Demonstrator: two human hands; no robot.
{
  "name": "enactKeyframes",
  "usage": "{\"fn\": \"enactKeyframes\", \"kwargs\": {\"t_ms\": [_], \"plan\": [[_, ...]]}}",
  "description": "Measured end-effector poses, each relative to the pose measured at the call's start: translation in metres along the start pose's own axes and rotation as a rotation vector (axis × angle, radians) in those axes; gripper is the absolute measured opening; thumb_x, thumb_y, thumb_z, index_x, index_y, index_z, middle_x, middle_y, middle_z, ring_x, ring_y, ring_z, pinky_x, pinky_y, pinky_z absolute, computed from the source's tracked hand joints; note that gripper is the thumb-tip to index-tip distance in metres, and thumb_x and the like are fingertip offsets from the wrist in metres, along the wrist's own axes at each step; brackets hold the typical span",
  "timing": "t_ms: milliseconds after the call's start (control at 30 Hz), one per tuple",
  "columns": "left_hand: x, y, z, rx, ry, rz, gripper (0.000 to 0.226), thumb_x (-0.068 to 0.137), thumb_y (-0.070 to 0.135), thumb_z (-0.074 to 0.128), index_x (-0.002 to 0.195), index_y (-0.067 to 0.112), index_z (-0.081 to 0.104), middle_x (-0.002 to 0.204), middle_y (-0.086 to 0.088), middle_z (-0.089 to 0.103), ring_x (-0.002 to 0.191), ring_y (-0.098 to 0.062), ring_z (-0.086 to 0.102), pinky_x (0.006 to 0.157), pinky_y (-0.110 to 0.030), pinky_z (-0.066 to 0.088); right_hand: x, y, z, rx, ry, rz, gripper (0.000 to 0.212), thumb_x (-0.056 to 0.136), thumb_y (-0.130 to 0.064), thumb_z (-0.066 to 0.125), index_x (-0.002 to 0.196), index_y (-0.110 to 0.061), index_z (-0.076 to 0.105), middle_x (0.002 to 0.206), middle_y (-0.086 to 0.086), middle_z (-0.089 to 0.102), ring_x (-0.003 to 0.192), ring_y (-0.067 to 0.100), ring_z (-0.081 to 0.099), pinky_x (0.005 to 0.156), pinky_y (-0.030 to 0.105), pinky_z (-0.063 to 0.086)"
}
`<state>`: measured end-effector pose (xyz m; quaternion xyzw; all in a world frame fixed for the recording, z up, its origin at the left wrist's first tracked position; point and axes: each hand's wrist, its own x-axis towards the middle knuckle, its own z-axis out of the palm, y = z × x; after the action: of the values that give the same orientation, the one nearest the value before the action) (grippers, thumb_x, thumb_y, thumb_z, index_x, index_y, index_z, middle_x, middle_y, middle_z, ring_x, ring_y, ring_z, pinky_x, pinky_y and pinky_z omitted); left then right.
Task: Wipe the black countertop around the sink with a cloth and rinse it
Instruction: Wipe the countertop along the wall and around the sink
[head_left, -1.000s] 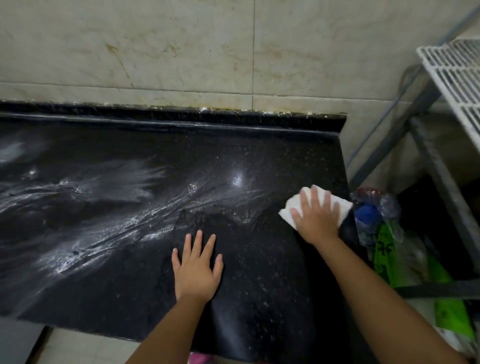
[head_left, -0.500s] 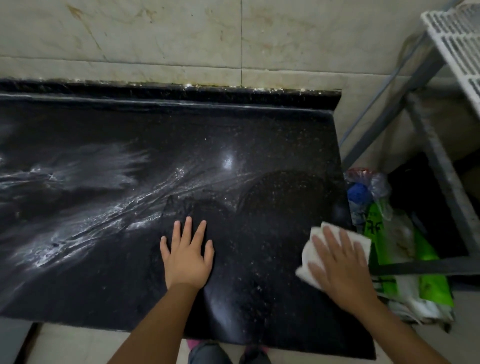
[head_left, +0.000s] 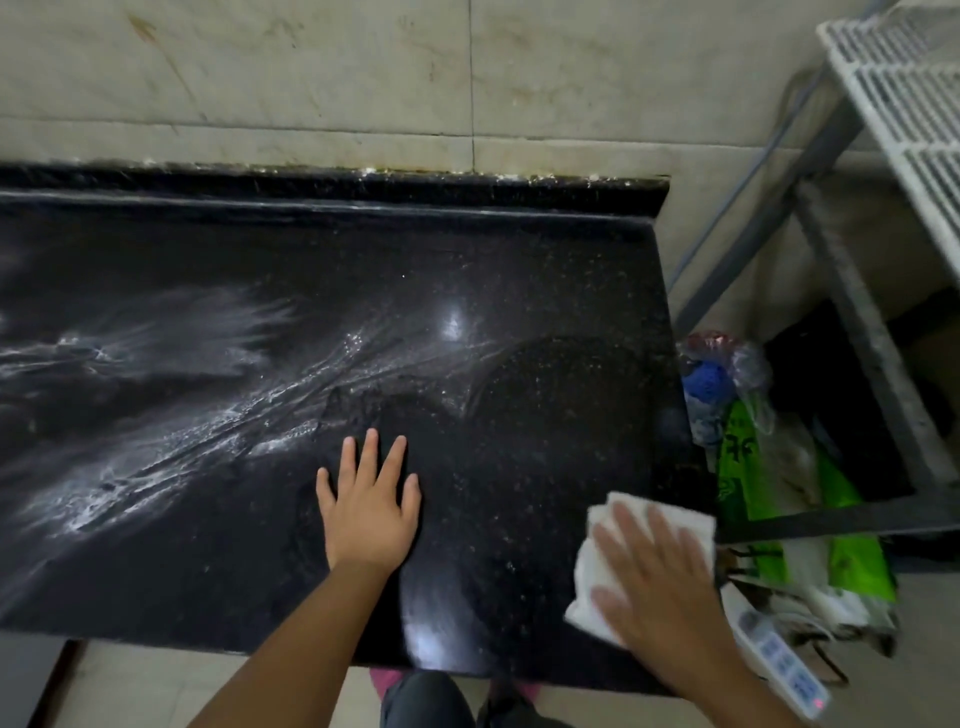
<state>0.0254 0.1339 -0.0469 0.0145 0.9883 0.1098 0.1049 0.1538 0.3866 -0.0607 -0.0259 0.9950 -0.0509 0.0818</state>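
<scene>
Right hand presses cloth at countertop corner.

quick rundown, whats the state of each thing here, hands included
countertop: wet, white smears across its left part, darker patch at right
cloth: white, crumpled, flat on the countertop's near right corner under the right hand
right hand: fingers straight, pressing on the cloth, blurred
left hand: flat on the countertop, fingers spread, holding nothing

Pale stone wall tiles, stained and streaked, run behind, with one vertical joint. At the right stands a grey metal rack with a white grid shelf (plastic bags heaped beneath), over light floor tiles.
</scene>
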Motion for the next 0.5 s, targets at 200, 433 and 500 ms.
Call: {"fn": "enactKeyframes", "kwargs": {"t_ms": [200,433,500], "plan": [[0.008,-0.005,-0.007,-0.030,0.011,0.037,0.082,0.073,0.056,0.003,0.136,0.023,0.043,0.147,-0.008,0.034,0.139,-0.029,0.021,0.110,-0.054,0.008,0.155,0.051,-0.044,0.111,0.011,0.497,0.059,0.097,-0.046,0.025,0.148,-0.020,0.012,0.157,0.007,0.003,0.142,0.035,0.001,0.113,0.051,0.006],[0.045,-0.004,-0.016,-0.092,0.087,0.092,0.066,0.084,0.047,0.013,0.134,0.021,0.046,0.147,-0.007,0.034,0.136,-0.020,0.010,0.107,-0.057,0.011,0.243,-0.051,-0.045,0.128,-0.066,0.261,0.059,0.098,-0.043,0.026,0.149,-0.023,0.005,0.157,0.002,-0.006,0.144,0.027,-0.006,0.115,0.043,-0.003],[0.054,0.000,-0.013,-0.130,0.072,0.065,0.070,0.081,0.049,0.008,0.139,0.023,0.038,0.151,-0.006,0.025,0.139,-0.023,0.005,0.109,-0.056,0.006,0.207,-0.073,-0.032,0.025,0.009,0.088,0.058,0.095,-0.044,0.028,0.147,-0.020,0.020,0.156,0.005,0.014,0.143,0.029,0.012,0.113,0.042,0.005]]}}
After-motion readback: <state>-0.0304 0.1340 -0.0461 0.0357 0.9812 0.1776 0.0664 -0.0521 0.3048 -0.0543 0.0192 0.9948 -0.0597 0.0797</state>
